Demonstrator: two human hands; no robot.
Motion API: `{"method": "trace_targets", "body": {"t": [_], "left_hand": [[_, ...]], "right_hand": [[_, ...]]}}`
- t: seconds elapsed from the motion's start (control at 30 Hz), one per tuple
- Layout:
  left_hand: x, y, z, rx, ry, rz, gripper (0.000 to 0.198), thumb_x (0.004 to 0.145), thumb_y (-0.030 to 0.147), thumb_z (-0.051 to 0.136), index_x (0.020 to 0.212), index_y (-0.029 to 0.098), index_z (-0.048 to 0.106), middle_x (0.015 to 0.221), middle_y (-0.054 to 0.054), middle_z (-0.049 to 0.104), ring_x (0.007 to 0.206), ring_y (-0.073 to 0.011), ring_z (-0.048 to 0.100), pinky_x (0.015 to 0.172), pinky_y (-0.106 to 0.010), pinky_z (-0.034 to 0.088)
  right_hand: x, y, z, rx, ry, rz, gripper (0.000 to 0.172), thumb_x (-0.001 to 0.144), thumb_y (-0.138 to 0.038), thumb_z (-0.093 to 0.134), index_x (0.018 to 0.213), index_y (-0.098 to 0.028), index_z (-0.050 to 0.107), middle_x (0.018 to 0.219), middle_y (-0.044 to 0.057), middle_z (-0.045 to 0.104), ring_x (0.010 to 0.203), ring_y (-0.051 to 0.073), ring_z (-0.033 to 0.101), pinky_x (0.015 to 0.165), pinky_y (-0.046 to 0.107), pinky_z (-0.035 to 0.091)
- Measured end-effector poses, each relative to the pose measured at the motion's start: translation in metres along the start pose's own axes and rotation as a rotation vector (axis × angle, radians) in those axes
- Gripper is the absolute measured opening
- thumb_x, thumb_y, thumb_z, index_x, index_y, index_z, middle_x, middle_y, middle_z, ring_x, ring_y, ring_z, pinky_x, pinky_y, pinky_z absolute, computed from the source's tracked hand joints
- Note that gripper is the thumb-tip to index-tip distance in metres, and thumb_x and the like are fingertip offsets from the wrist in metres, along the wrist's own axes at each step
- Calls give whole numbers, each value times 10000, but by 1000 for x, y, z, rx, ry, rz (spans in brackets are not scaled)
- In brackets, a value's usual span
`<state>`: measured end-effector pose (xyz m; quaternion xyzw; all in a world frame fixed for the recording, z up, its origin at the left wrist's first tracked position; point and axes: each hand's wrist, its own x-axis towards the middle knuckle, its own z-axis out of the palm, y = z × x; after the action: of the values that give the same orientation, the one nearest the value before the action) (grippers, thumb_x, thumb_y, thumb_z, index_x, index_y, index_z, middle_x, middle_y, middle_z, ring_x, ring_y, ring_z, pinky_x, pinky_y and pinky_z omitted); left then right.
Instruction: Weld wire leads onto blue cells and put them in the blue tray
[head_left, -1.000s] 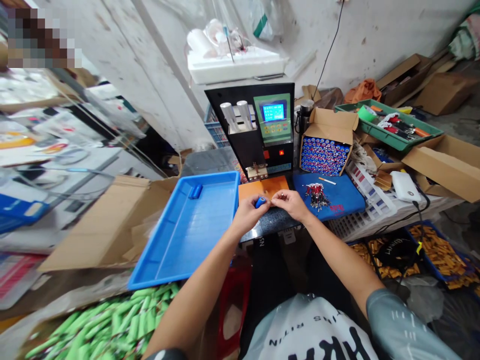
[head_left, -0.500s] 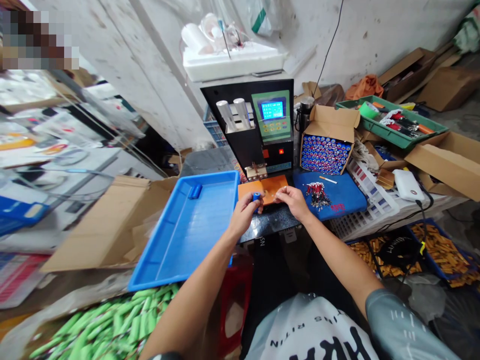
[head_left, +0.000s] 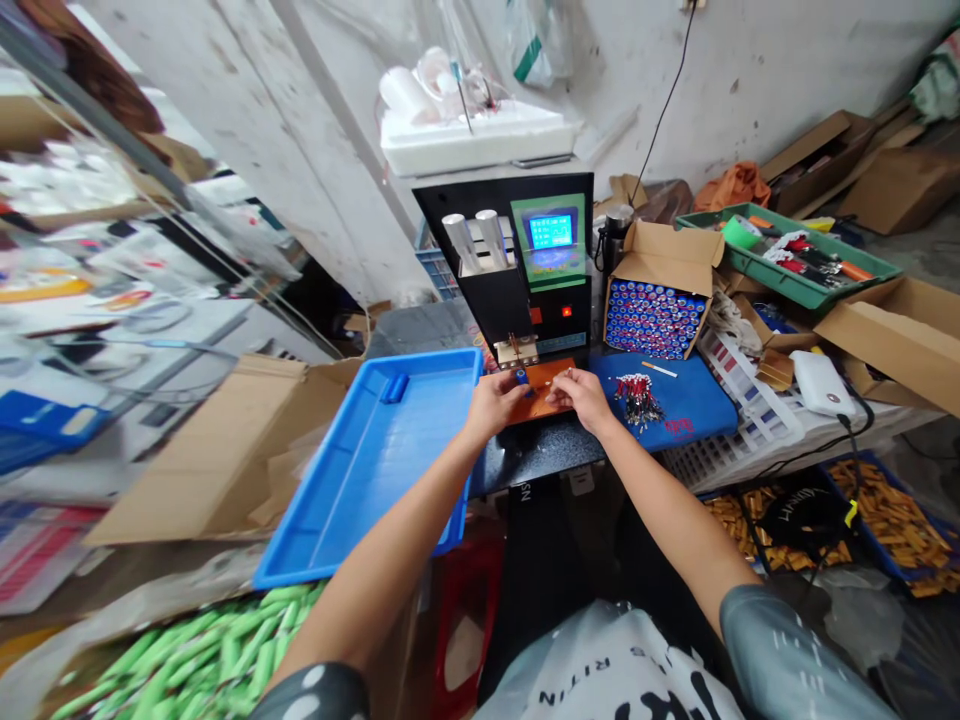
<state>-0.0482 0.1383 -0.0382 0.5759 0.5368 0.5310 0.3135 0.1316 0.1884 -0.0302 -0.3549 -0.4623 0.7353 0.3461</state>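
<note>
My left hand [head_left: 495, 402] holds a blue cylindrical cell [head_left: 522, 378] upright, just below the electrode tips of a black welding machine [head_left: 480, 300]. Closed at the fingertips, my right hand [head_left: 579, 392] pinches something too small to make out over the orange block [head_left: 547, 386]. Right of it, a bunch of red and black wire leads [head_left: 637, 398] rests on a blue mat [head_left: 705, 400]. Two blue cells [head_left: 394, 388] lie in the blue tray [head_left: 360, 480] on the left.
An open carton of blue cells [head_left: 654, 318] stands right of the machine. Farther right are a green tray [head_left: 795, 285] and a white power bank [head_left: 821, 382]. Green wrapped packs [head_left: 217, 655] fill a sack at the lower left. Orange pieces [head_left: 892, 515] lie in bins at the lower right.
My left hand has moved the blue cell forward and slightly right, closer to the machine's electrodes. My right hand stays pinched over the orange block. The whole view has shifted slightly.
</note>
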Motion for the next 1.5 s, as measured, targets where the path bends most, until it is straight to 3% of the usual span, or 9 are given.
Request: {"method": "trace_targets", "body": {"t": [0.13,0.27,0.53,0.8,1.0,1.5], "left_hand": [[2,-6,8,26,25,26,345,777,462,698,884,134,693,809,-85,668,750,-293,628,706,-359,517],[-1,-17,14,-58,49,39,413,814,483,703,1017,124,681,941,-103,683,880,-317,640,824,-401,515],[-3,-31,20,-144,78,71,421,869,443,688,1143,124,656,1079,-112,668,1001,-322,623,923,-418,492],[-4,-30,20,-133,116,77,378,868,428,678,1097,128,660,840,-59,647,884,-304,636,834,-391,515],[-3,-34,21,-124,113,60,446,869,454,666,1164,121,643,939,-88,666,897,-302,635,827,-388,521],[-6,-23,20,-112,112,58,395,865,445,664,1091,121,656,808,-58,632,845,-291,626,817,-381,513]], "right_hand": [[13,-1,8,-78,47,-14,313,783,-336,557,919,-58,514,795,42,590,664,63,591,572,120,466],[28,-3,15,-172,81,-73,231,809,-260,529,883,-41,536,844,48,606,668,34,565,595,97,451],[45,-4,22,-392,41,-114,265,844,-269,531,891,-24,618,891,62,630,675,29,538,609,84,399],[51,1,23,-480,59,-167,239,847,-224,528,931,-49,666,896,38,635,756,39,570,624,66,370],[48,-1,25,-486,64,-159,212,838,-199,530,903,-39,654,878,34,632,722,32,547,623,69,364],[40,-9,28,-564,90,-161,215,840,-203,546,893,-36,671,860,35,630,684,25,501,613,77,309]]}}
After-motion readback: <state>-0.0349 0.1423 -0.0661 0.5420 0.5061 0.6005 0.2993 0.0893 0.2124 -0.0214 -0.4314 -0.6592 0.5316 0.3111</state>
